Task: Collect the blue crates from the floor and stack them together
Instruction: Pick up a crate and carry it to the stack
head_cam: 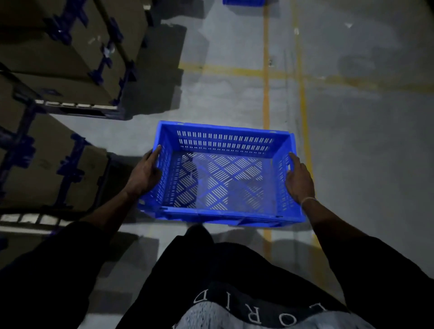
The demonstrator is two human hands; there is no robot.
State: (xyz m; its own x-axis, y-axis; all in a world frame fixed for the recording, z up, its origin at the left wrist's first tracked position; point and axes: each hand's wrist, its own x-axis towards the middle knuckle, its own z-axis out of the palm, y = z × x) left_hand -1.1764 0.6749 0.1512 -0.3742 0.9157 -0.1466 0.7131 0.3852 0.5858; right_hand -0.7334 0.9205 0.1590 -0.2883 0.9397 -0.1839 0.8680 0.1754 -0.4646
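An empty blue slotted crate (223, 143) is held level above the grey floor in front of my legs. My left hand (145, 173) grips its left end wall, thumb on the rim and fingers hidden outside. My right hand (299, 179) grips the right end wall by the handle slot, thumb over the rim. A second blue crate (243, 2) shows only its near edge at the top of the view, far ahead on the floor.
Stacked brown cartons (70, 47) with dark blue corner clips stand on pallets along the left side. Yellow lines (266, 94) run across and along the grey concrete floor (364, 141), which stretches open to the right.
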